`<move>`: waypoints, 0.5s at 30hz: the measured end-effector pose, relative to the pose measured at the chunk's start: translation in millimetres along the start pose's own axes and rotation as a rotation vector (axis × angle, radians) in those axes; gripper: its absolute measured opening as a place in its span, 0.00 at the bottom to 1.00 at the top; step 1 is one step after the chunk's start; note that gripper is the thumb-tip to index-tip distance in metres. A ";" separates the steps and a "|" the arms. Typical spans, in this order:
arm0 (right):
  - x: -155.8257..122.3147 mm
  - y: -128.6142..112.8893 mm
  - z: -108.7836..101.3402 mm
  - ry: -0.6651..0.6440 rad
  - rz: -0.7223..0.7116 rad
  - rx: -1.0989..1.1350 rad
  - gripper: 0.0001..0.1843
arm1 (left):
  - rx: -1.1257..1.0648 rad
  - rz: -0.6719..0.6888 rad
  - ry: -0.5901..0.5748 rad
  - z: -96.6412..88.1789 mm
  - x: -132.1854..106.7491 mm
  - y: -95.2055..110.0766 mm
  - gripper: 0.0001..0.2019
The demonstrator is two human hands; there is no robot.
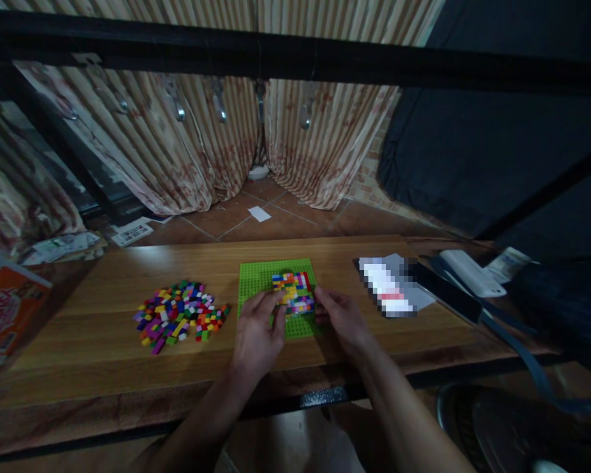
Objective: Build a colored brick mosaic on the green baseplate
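A small panel of multicoloured toy bricks [293, 292] is over the right part of a green studded baseplate [254, 272]. My left hand [260, 332] closes on the panel's left side, its fingertips reaching over the near left corner and the thumb pointing forward. At the panel's right edge is my right hand [342, 318], thumb on top and fingers curled beneath. Whether the panel is pressed onto the baseplate or held just above it, I cannot tell. The undersides of the right fingers are hidden.
A heap of loose toy bricks [177, 315] lies left on the wooden table [103, 368]. To the right are a blurred-out phone-like object [387, 287] and a dark strap [517, 355]. An orange and white package [10, 309] stands far left. A black bar [295, 62] crosses ahead.
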State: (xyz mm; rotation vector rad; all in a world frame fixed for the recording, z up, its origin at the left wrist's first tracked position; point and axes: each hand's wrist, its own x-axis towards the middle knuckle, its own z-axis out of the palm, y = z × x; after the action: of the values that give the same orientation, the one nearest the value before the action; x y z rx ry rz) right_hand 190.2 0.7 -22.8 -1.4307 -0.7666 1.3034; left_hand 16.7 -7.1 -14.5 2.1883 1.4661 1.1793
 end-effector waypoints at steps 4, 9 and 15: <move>-2.3 -0.6 3.2 0.021 -0.048 -0.149 0.23 | -0.055 -0.171 0.065 -18.7 10.1 -18.3 0.11; -3.0 -0.4 4.2 0.011 -0.084 -0.268 0.23 | -0.082 -0.294 0.126 -33.4 16.8 -40.1 0.12; -1.3 -0.7 2.7 0.019 -0.068 -0.299 0.24 | -0.020 -0.367 0.059 -56.6 23.7 -65.8 0.12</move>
State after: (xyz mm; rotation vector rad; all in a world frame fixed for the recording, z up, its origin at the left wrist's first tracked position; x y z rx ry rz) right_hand 187.4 0.4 -21.5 -1.6343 -1.0210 1.1559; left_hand -64.2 31.3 -6.4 1.7802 1.7747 1.1282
